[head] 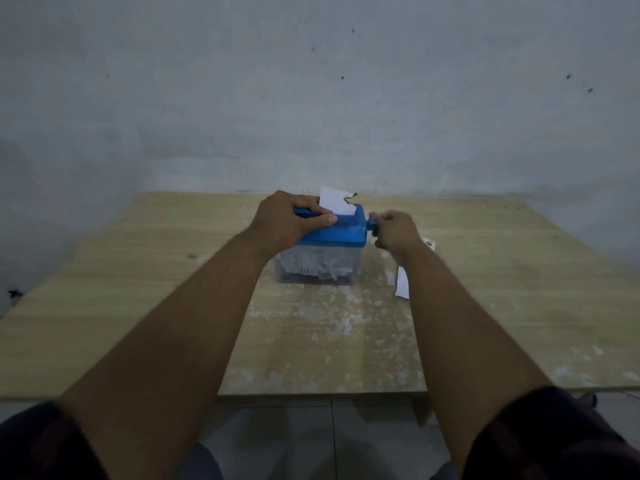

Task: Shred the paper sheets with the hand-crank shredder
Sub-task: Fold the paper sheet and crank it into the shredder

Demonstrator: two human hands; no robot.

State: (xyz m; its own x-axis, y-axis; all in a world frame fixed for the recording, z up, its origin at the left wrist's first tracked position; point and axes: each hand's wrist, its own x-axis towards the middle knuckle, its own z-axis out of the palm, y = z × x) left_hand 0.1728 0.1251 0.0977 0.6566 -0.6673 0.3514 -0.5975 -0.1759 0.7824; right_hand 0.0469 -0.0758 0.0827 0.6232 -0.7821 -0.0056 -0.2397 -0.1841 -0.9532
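A small shredder [341, 232] with a blue top and a clear bin full of paper strips [317, 268] stands mid-table. A white paper sheet [334, 199] with a torn upper edge sticks up out of its slot. My left hand [289, 220] grips the left end of the blue top, thumb along its front. My right hand [394, 233] is curled round the crank handle on the shredder's right side; only the blue crank stub [371, 225] shows, and the hand is motion-blurred.
The shredder sits on a light wooden table [138, 306] with worn whitish patches near the front. A white paper piece [401, 284] lies right of the shredder, partly under my right forearm. A grey wall stands directly behind the table.
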